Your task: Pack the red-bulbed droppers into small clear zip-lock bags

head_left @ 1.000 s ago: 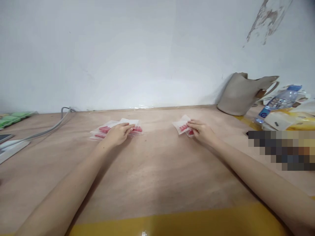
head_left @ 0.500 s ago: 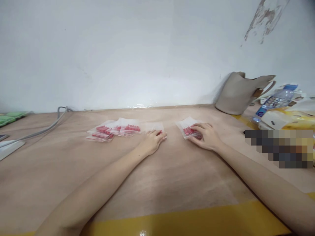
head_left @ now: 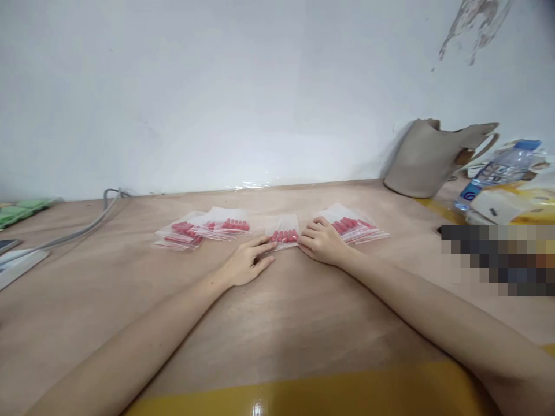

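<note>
A small clear plastic bag (head_left: 281, 223) with a row of red capsule-shaped pieces (head_left: 285, 236) in it lies flat on the table between my hands. My left hand (head_left: 248, 261) is open at the bag's left edge, its fingers stretched and thumb apart. At the right edge, my right hand (head_left: 321, 241) rests with slightly bent, parted fingers, the tips touching the bag. Several similar bags (head_left: 229, 222) are fanned out in an overlapping pile to the left. Another overlapping group of bags (head_left: 351, 225) lies just behind and right of my right hand, partly covered by it.
The brown-covered table (head_left: 277, 312) has a yellow front strip (head_left: 303, 393). A beige pitcher-like container (head_left: 422, 159) leans at the back right, near a water bottle (head_left: 498, 173) and yellow packaging (head_left: 533, 202). Grey cable (head_left: 87, 225) and a green tray (head_left: 21, 212) are at the left.
My right hand has moved left off the right-hand bags to the middle bag. My left hand has drawn back left, uncovering the middle bag's red pieces. The view has shifted slightly.
</note>
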The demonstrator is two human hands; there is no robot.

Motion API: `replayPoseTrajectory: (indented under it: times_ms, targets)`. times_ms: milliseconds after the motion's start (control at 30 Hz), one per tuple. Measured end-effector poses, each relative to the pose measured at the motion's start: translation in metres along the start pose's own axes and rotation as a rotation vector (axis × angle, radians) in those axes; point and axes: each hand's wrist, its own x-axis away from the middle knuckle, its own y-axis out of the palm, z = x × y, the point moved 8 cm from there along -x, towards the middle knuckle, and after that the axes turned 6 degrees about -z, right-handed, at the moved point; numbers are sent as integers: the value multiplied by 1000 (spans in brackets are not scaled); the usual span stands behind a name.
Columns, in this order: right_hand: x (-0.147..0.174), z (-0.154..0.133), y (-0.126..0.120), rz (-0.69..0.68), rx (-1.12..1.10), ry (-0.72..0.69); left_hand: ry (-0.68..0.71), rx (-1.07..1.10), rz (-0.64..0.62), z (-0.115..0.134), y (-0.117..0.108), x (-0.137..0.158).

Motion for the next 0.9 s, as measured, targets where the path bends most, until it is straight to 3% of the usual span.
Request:
replayPoseTrajectory:
  times_ms: [300, 467, 700, 900]
  targets:
    - [9, 4, -1, -28, -86, 55, 13, -12, 128, 3, -5, -2]
    - [5, 6, 1, -68, -105, 81, 85, -59, 216, 14, -5, -17]
    - [5, 7, 1, -78, -97, 126, 194, -165, 230, 32, 11, -52]
    - [6, 6, 3, -58, -120, 139, 281, -276, 197, 40, 19, -61]
